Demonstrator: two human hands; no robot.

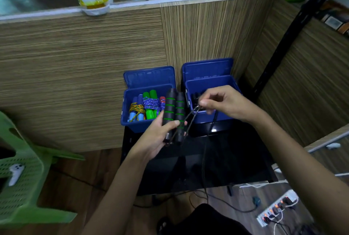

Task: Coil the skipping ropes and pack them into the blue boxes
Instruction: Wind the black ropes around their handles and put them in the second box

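My left hand (157, 136) grips the two black handles with green rings (174, 110) of a skipping rope, held side by side and upright over the gap between two open blue boxes. My right hand (224, 105) pinches the thin black rope (192, 116) just right of the handles; the rest of the rope hangs down over the black table toward the floor. The left blue box (125, 111) holds coiled ropes with green, blue and red handles. The right blue box (224, 85) has dark handles inside, mostly hidden by my right hand.
Both boxes stand at the far edge of a black table (236, 159) against a striped wooden partition. A green plastic chair (24, 178) with a white controller stands at left. A power strip (277, 208) with cables lies on the floor at right.
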